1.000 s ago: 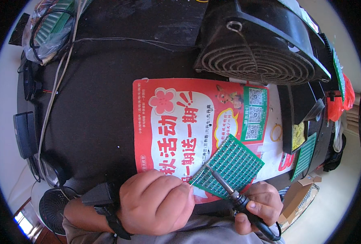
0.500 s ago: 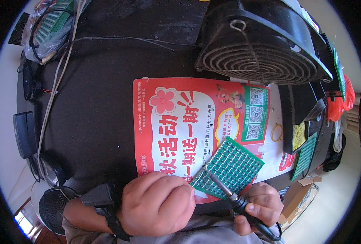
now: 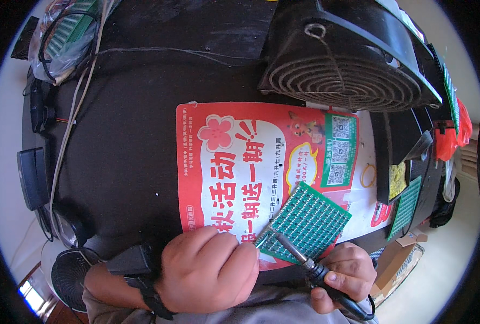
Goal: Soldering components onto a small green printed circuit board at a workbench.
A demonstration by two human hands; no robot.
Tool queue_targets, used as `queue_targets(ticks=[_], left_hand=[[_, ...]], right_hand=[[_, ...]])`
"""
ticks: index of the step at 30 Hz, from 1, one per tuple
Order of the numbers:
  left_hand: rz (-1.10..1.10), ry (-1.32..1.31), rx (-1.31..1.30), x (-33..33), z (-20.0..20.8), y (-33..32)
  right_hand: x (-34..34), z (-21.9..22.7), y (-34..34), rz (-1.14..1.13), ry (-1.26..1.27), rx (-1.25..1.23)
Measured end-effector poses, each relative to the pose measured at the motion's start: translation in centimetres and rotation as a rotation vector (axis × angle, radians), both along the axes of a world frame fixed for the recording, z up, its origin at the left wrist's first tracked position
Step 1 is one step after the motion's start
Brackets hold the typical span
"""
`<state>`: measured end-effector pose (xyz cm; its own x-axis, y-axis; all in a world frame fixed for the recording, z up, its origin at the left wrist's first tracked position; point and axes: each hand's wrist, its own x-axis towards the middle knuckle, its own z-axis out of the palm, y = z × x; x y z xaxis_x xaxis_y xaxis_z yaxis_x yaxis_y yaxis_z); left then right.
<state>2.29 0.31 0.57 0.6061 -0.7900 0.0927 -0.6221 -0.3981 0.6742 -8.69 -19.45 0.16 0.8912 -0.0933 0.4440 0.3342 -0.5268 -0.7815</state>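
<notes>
A green circuit board point(image 3: 318, 218) with rows of small parts and solder points lies tilted on a red and white printed sheet point(image 3: 197, 156). My right hand point(image 3: 351, 275) is closed around the black handle of a soldering iron point(image 3: 317, 271). The iron's metal tip points up and left, at the board's left part. At the board's lower left edge, my left hand point(image 3: 210, 270) is closed, its fingertips pinching a thin solder wire point(image 3: 262, 239) that runs toward the iron's tip. The left fingers hide the rest of the wire. A black band circles my left wrist.
A black fan with a round wire grille point(image 3: 345, 81) stands beyond the board. Another green board point(image 3: 406, 208) lies at right, near a black stand with a yellow sponge point(image 3: 397, 181). Cables point(image 3: 83, 92) and a plastic bag of boards point(image 3: 70, 38) occupy the left side.
The soldering iron's tip has shifted slightly down and left along the board. Less of the solder wire shows beyond my left fingers. The board stays in place.
</notes>
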Motion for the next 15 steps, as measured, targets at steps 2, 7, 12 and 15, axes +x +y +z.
queue_targets(ticks=[2,7,12,15], left_hand=[[-0.019,0.016,0.053,0.1,0.0,-0.2],[0.010,-0.023,0.083,0.1,0.0,-0.1],[0.030,-0.036,0.045,0.2,-0.2,-0.1],[0.055,0.081,-0.099,0.7,0.1,-0.3]], right_hand=[[0.0,0.0,-0.1,0.012,0.005,0.001],[0.0,-0.2,0.0,-0.001,-0.023,0.005],[-0.9,-0.3,-0.3,-0.027,0.013,-0.010],[-1.2,-0.4,-0.5,-0.018,0.014,-0.012]])
